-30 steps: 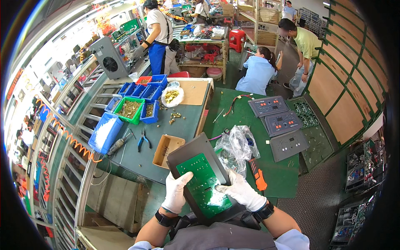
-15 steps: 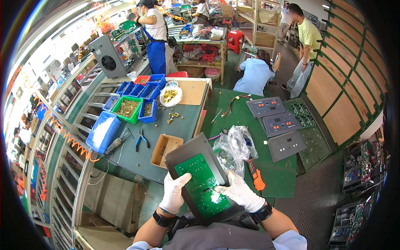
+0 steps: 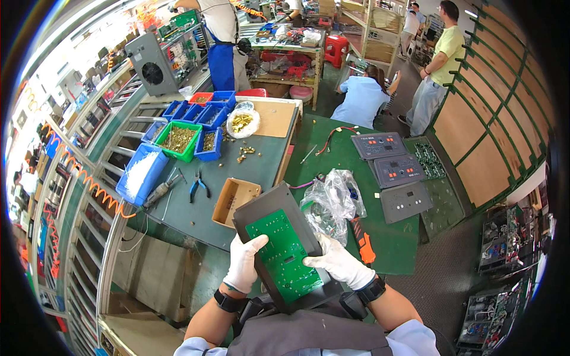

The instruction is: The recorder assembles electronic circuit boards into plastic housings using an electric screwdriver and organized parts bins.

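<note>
Between my two white-gloved hands I hold a dark grey panel (image 3: pixel 259 215) with a green circuit board (image 3: pixel 279 240) set on its upward face. My left hand (image 3: pixel 243 261) grips the left long side, thumb lying on the board. On the opposite side my right hand (image 3: pixel 341 263) is closed round the edge, thumb pressed near the board's middle. The fingers under the panel are hidden. Just beyond the panel lie clear plastic bags (image 3: pixel 333 204) with wires inside, and an orange-and-black handled tool (image 3: pixel 363 242). An open cardboard box (image 3: pixel 236 200) stands beyond the panel's left corner.
Blue bins (image 3: pixel 139 175) and a green bin (image 3: pixel 178 140) of small brass-coloured parts stand on the left bench, near blue-handled pliers (image 3: pixel 198 186). Grey control panels (image 3: pixel 399 171) and green boards (image 3: pixel 430 159) lie at the right. A person in light blue (image 3: pixel 361 101) crouches beyond the table.
The view has shifted slightly. My hands keep their hold on the panel, which has tilted a little, and the glare on its board has faded. The person in yellow has straightened up.
</note>
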Available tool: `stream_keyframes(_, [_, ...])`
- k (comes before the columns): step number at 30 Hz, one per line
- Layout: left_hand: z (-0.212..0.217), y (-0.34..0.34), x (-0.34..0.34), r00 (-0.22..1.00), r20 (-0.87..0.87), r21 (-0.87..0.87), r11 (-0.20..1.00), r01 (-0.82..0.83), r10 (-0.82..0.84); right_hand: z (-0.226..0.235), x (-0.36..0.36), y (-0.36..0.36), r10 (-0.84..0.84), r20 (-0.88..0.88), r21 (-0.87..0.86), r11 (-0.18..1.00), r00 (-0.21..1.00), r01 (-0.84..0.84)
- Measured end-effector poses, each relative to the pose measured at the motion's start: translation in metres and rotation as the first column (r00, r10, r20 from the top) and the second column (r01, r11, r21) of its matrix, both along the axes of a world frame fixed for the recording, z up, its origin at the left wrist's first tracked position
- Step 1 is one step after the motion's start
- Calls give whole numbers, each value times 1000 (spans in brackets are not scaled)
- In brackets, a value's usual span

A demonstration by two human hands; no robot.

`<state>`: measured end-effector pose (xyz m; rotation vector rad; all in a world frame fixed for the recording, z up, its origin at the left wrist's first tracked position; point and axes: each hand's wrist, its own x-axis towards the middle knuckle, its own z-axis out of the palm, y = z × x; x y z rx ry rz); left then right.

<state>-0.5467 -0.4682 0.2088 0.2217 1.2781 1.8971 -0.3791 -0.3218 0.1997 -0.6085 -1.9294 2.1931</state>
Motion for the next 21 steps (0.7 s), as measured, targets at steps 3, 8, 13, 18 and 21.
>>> stream_keyframes(3, [-2, -9, -12, 1000, 11, 9, 1000, -9, 9, 7, -15, -5, 27, 25, 5, 1000, 999, -27])
stream_keyframes(8, [-11, -17, -34, 1000, 7, -4, 1000, -12, 12, -11, -40, -10, 59, 44, -155, 987, 997, -52])
stream_keyframes(13, [-20, 3, -72, 981, -192, -22, 1000, -14, 10, -17, -68, -16, 25, 53, -454, 891, 998, 1])
stream_keyframes(18, [3, 40, -103, 774, -587, -391, 920, -12, -239, -6, -79, -21, -140, 15, -472, 872, 990, 131])
stream_keyframes(21, [42, 46, -110, 700, -642, -479, 877, -48, -313, 12, -85, -14, -187, 28, -501, 847, 982, 176])
